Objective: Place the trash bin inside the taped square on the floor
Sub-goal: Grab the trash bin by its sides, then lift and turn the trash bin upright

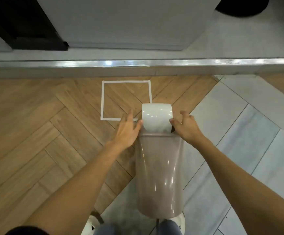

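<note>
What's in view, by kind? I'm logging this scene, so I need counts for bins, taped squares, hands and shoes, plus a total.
Bins: 1, the bin with a white lid
Taped squares: 1, the square
Hands: 2, left hand and right hand
Shoes: 2, one shoe and the other
Total: 6

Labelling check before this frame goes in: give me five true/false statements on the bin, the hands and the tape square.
1. The trash bin stands inside the taped square. False: it is nearer the camera and to the square's right; only the top overlaps the near right corner in the picture.
2. Left hand and right hand flank the white lid. True.
3. The lid is black. False: it is white, on a taupe body.
4. The square is taped on herringbone wood flooring. True.
5. Something already sits in the square. False: only floor shows inside it.
</note>
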Available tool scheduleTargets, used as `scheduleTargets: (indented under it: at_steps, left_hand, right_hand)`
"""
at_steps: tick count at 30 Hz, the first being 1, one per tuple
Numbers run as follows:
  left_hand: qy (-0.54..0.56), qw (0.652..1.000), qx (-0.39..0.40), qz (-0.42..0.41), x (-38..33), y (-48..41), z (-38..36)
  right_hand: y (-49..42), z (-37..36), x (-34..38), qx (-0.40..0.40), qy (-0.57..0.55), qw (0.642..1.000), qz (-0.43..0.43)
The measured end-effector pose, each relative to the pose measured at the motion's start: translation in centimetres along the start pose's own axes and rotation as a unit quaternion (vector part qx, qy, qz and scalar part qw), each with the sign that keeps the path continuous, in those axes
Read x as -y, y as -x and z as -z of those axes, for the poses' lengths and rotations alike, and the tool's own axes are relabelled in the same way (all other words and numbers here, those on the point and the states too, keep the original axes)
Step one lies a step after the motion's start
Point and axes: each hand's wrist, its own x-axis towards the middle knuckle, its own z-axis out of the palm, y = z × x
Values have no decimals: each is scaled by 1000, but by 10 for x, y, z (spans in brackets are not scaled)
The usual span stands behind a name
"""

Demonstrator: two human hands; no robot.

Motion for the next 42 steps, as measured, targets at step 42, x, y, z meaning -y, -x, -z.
scheduleTargets:
  at_steps: [42]
  left_hand:
    - [516,845,-97,100,32,108,36]
  right_hand:
    - [104,-41,13,-11,-534,845,2]
